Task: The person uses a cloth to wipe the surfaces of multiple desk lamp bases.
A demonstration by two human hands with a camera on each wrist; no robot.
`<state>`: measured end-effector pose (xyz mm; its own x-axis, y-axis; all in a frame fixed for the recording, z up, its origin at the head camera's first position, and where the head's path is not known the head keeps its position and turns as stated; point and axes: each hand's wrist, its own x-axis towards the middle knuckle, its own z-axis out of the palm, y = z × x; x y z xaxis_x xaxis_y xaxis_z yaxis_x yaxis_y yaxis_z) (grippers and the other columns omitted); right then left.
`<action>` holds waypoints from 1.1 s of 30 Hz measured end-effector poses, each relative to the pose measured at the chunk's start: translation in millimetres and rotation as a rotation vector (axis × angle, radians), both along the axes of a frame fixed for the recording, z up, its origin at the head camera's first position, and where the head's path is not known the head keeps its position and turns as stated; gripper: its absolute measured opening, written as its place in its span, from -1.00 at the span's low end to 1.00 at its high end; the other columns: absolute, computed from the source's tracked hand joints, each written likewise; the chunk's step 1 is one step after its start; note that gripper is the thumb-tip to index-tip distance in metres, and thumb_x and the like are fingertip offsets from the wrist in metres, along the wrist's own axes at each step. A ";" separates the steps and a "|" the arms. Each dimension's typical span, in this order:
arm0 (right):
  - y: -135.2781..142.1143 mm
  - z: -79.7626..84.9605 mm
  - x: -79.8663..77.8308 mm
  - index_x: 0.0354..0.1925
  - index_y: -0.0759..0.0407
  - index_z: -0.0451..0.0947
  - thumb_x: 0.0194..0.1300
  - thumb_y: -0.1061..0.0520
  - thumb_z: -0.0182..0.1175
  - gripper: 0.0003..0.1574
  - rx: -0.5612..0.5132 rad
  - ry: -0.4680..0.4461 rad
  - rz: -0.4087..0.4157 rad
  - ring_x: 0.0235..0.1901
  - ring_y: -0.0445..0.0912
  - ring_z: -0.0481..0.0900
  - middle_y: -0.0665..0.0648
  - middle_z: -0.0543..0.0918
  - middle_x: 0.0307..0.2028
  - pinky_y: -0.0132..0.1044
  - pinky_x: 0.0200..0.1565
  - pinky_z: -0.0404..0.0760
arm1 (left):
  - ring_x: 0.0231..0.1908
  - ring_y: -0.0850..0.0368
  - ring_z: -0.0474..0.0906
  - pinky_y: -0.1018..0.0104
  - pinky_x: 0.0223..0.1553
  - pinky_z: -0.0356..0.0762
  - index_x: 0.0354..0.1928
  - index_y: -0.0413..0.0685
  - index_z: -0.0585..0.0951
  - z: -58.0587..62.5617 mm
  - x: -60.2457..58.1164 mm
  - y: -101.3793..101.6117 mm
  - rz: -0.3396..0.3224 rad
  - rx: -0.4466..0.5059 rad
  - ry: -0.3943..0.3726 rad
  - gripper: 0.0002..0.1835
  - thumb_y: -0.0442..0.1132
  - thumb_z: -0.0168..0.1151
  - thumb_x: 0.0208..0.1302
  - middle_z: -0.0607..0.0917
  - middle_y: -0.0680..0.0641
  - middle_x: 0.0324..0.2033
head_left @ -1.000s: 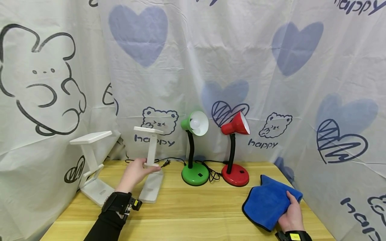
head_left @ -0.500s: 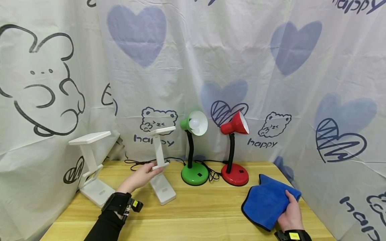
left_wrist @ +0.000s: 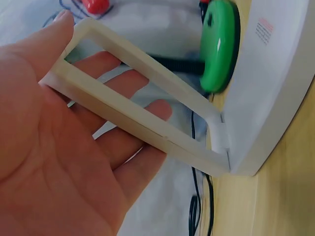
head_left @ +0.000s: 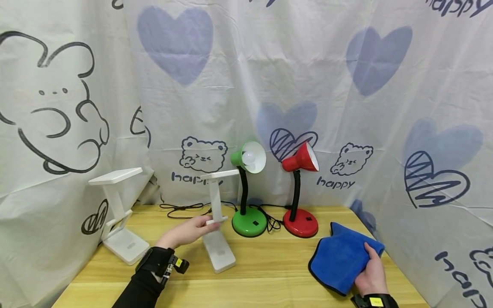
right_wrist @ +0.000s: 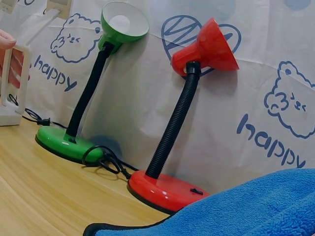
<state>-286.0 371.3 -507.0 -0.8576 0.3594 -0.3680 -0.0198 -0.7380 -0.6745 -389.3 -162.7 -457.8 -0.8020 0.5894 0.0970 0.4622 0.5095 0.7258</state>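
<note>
My left hand (head_left: 188,233) grips a white folding desk lamp (head_left: 218,252) at the hinge above its base. In the left wrist view the thumb and fingers lie around the lamp's open rectangular frame (left_wrist: 123,112), whose lower end joins the flat base. This lamp's head overlaps the green lamp's neck in the head view. My right hand (head_left: 373,273) holds a blue cloth (head_left: 339,256) with black edging at the table's right side, thumb on top. Part of the cloth (right_wrist: 256,206) fills the lower right of the right wrist view.
A green gooseneck lamp (head_left: 249,222) and a red one (head_left: 301,223) stand at the back of the wooden table (head_left: 269,273). A second white folding lamp (head_left: 127,246) is at the left. Black cords (head_left: 185,207) lie behind. Printed curtains (head_left: 239,107) surround the table.
My left hand has moved the white lamp rightward and nearer to me, turning its base and head on the way. The right hand and cloth have stayed almost still.
</note>
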 end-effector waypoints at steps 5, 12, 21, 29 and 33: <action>0.3 -0.4 2.6 0.37 -0.55 -0.69 0.25 -0.35 0.22 0.32 -0.008 0.034 0.041 0.50 -0.31 -0.42 -0.41 -0.47 0.45 -0.32 0.50 -0.23 | 0.04 0.09 0.56 0.03 0.09 0.48 0.18 0.15 0.56 0.9 11.2 22.0 -0.046 -0.014 -0.014 -0.54 0.21 -0.01 0.45 0.65 0.08 0.00; -2.3 3.1 4.0 0.39 -0.51 -0.69 0.27 -0.37 0.19 0.30 0.023 0.035 0.076 0.51 -0.29 -0.40 -0.37 -0.48 0.47 -0.31 0.50 -0.22 | 0.11 0.15 0.55 0.01 0.14 0.48 0.18 0.30 0.56 0.7 32.0 55.9 -0.140 -0.017 -0.028 -0.59 0.21 -0.05 0.46 0.65 0.09 0.11; -13.2 11.6 8.4 0.43 -0.35 -0.72 0.37 -0.39 0.03 0.21 0.175 0.068 0.212 0.52 -0.21 -0.44 -0.26 -0.56 0.49 -0.29 0.51 -0.24 | 0.23 0.17 0.47 0.12 0.21 0.46 0.27 0.38 0.47 -6.9 43.2 83.6 -0.237 -0.033 -0.046 -0.56 0.23 -0.14 0.49 0.56 0.11 0.23; -52.1 17.9 8.6 0.54 0.08 -0.50 0.39 -0.44 -0.06 0.22 0.592 0.063 0.363 0.54 0.07 -0.35 0.11 -0.40 0.56 0.02 0.51 -0.17 | 0.25 0.18 0.45 0.11 0.24 0.44 0.29 0.42 0.45 -12.1 42.5 86.1 -0.249 -0.004 -0.053 -0.57 0.21 -0.14 0.50 0.54 0.17 0.24; -84.5 19.0 13.2 0.36 0.23 0.23 0.36 -0.44 0.00 -0.05 0.849 0.045 0.412 0.27 0.13 0.40 0.34 0.38 0.33 0.03 0.26 0.41 | 0.23 0.18 0.47 0.12 0.22 0.46 0.28 0.43 0.46 -12.4 42.3 87.5 -0.251 0.003 -0.037 -0.59 0.20 -0.13 0.50 0.55 0.17 0.23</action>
